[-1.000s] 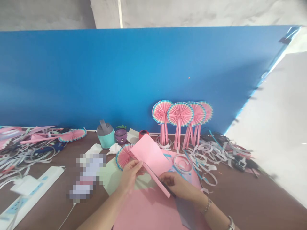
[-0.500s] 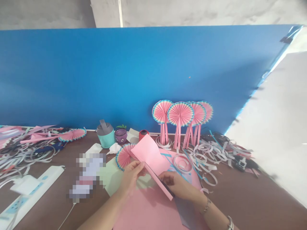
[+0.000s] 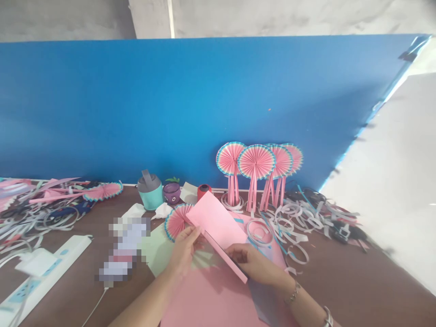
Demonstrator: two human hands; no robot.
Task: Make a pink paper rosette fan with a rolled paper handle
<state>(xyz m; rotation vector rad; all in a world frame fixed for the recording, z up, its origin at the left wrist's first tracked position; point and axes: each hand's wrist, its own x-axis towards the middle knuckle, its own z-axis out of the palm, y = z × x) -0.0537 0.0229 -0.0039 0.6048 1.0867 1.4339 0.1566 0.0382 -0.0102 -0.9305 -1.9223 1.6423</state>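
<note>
A sheet of pink paper [image 3: 216, 215] is held up before me, with a narrow flap folded along its near edge. My left hand [image 3: 187, 245] is closed on its left end, thumb on top near the fold. My right hand [image 3: 250, 261] is closed at the other end, fingers curled around a thin dark tool [image 3: 240, 268] lying along the inside of the fold; its kind is mostly hidden. Below both hands lies a larger pink sheet [image 3: 207, 299]. Just behind my left hand rests a round pleated paper fan [image 3: 177, 220] in pink with a blue edge.
Several pleated fans [image 3: 256, 162] stand against the blue panel [image 3: 190, 104]. Curled paper strips [image 3: 289, 218] heap at the right. A teal cup [image 3: 151, 195], a purple pot [image 3: 172, 193] and a red spool [image 3: 203, 190] stand behind. A power strip [image 3: 73, 254] lies left.
The pink sheet has flattened and tilted slightly, its right side now reaching farther right. My left hand has shifted slightly up and left; the right has barely moved.
</note>
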